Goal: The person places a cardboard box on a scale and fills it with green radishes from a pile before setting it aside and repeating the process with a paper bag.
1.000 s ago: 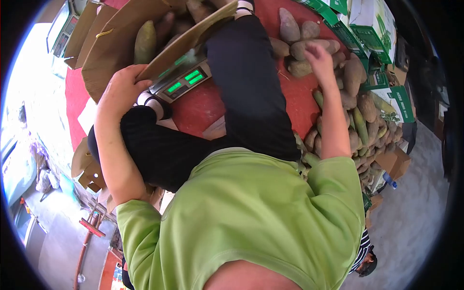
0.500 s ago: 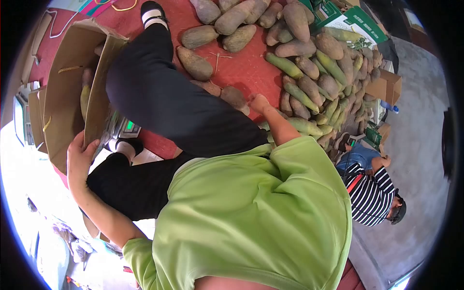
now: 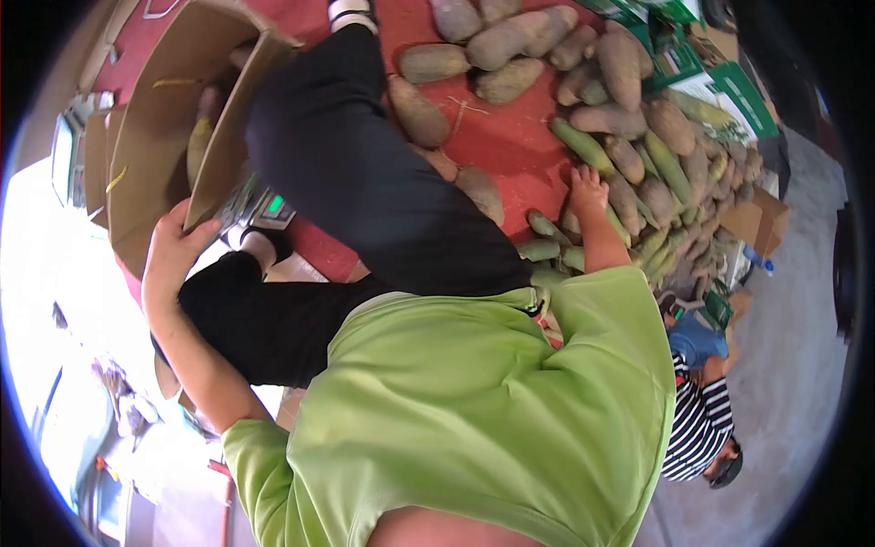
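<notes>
My left hand [image 3: 178,244] grips the edge of an open cardboard box [image 3: 146,182], thumb on one side of the panel and fingers on the other. Inside the box lies a long green-and-brown radish [image 3: 200,137]. Over on the right, my right hand [image 3: 589,194] rests at the edge of a big heap of radishes [image 3: 670,164], fingers spread and nothing visibly held. Just beyond its fingertips lies a green radish [image 3: 581,146]. Most of the radishes are brown with soil, some greener. A single brown radish [image 3: 479,194] lies beside my knee.
A scale with a lit green display [image 3: 275,206] stands between the box and my legs. More loose radishes [image 3: 515,41] lie on the red floor covering [image 3: 497,128] ahead. Green-and-white cartons [image 3: 729,96] stand behind the heap. A person in a striped shirt [image 3: 702,428] is at the right.
My right hand has moved from the brown radish by my knee across to the heap, its fingers now spread. My left hand stays on the box edge. The camera view has shifted.
</notes>
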Available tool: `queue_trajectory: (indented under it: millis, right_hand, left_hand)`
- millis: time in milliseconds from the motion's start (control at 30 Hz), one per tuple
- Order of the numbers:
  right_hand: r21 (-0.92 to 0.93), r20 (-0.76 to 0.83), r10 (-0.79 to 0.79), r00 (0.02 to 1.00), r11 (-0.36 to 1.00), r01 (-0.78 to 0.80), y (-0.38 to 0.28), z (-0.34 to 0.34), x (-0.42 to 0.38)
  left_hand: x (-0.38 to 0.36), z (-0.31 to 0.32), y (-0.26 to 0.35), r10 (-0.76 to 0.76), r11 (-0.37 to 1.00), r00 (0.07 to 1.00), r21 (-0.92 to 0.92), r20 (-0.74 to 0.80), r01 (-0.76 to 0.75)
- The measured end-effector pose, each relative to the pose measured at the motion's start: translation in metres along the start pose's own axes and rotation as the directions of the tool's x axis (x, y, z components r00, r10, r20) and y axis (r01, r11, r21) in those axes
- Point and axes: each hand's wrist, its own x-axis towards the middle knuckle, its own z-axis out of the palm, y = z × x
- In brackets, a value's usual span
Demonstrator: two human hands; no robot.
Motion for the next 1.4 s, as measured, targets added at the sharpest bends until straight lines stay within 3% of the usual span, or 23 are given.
queue_trajectory:
  millis: [100, 167, 267, 333, 400, 467, 667, 733, 867, 933, 967, 1000, 1067, 1133, 1200, 1267, 1333, 1400]
  right_hand:
    - [-0.038, 0.032, -0.034, 0.999, 0.999, 0.035, -0.003, 0.0, -0.005]
    - [-0.1, 0.224, 0.02, 0.974, 0.995, 0.002, -0.008, -0.031, -0.011]
    - [-0.094, 0.232, 0.057, 0.971, 0.995, -0.036, -0.008, -0.029, -0.013]
    - [-0.056, 0.202, 0.073, 0.977, 0.996, -0.063, -0.01, -0.027, -0.015]
    - [-0.05, 0.326, 0.112, 0.939, 0.994, -0.101, -0.012, -0.027, -0.012]
    - [-0.051, 0.301, 0.083, 0.95, 0.996, -0.07, -0.012, -0.033, -0.019]
    - [0.089, 0.093, 0.001, 0.996, 0.996, -0.009, -0.013, -0.048, -0.033]
    - [0.142, -0.045, -0.096, 0.994, 0.985, 0.101, -0.011, -0.044, -0.027]
    - [0.256, -0.09, -0.13, 0.987, 0.955, 0.149, -0.015, -0.08, -0.024]
    - [0.542, -0.257, -0.129, 0.958, 0.801, 0.253, -0.015, -0.104, -0.023]
    - [0.632, -0.374, -0.084, 0.924, 0.705, 0.32, -0.016, -0.117, -0.021]
    - [0.625, -0.381, -0.091, 0.92, 0.708, 0.328, -0.018, -0.132, -0.018]
    - [0.702, -0.528, 0.003, 0.85, 0.565, 0.434, -0.026, -0.169, -0.009]
    - [0.793, -0.573, 0.036, 0.819, 0.278, 0.543, -0.036, -0.214, -0.004]
    - [0.667, -0.721, 0.049, 0.691, 0.319, 0.674, -0.042, -0.273, -0.011]
    - [0.675, -0.737, 0.106, 0.667, 0.14, 0.724, -0.052, -0.337, -0.034]
    - [0.596, -0.803, 0.172, 0.571, 0.196, 0.779, -0.059, -0.393, -0.057]
    - [0.462, -0.879, 0.199, 0.432, 0.137, 0.876, -0.066, -0.436, -0.07]
  left_hand:
    - [-0.001, 0.0, 0.007, -0.071, 0.996, 0.997, 0.042, -0.024, 0.072]
    - [-0.003, 0.0, 0.021, -0.118, 0.991, 0.992, 0.062, -0.052, 0.122]
    - [-0.001, -0.001, 0.015, -0.143, 0.987, 0.989, 0.076, -0.028, 0.144]
    - [0.0, -0.001, 0.004, 0.001, 0.988, 0.998, 0.155, -0.065, 0.009]
    - [-0.003, -0.002, 0.005, -0.042, 0.991, 0.996, 0.125, -0.076, 0.052]
    - [-0.004, -0.003, 0.005, -0.063, 0.991, 0.996, 0.115, -0.065, 0.07]
    - [-0.008, -0.004, 0.003, -0.048, 0.993, 0.994, 0.105, -0.1, 0.058]
    - [-0.01, -0.005, 0.003, -0.018, 0.996, 0.992, 0.087, -0.124, 0.029]
    - [-0.01, -0.007, -0.001, 0.021, 0.991, 0.995, 0.136, -0.099, -0.007]
    - [-0.011, -0.007, -0.003, 0.045, 0.991, 0.993, 0.128, -0.107, -0.031]
    - [-0.012, -0.007, -0.003, 0.058, 0.989, 0.992, 0.139, -0.115, -0.042]
    - [-0.013, -0.007, -0.003, 0.071, 0.987, 0.99, 0.15, -0.123, -0.052]
    - [-0.016, -0.007, 0.0, 0.057, 0.99, 0.991, 0.134, -0.124, -0.04]
    - [-0.018, -0.009, -0.002, 0.047, 0.992, 0.991, 0.126, -0.124, -0.032]
    - [-0.017, -0.007, -0.008, 0.119, 0.987, 0.983, 0.124, -0.138, -0.102]
    - [-0.02, -0.008, -0.007, 0.108, 0.989, 0.982, 0.118, -0.155, -0.09]
    - [-0.023, -0.009, -0.01, 0.095, 0.991, 0.981, 0.11, -0.168, -0.077]
    - [-0.024, -0.008, -0.015, 0.13, 0.984, 0.973, 0.144, -0.19, -0.104]
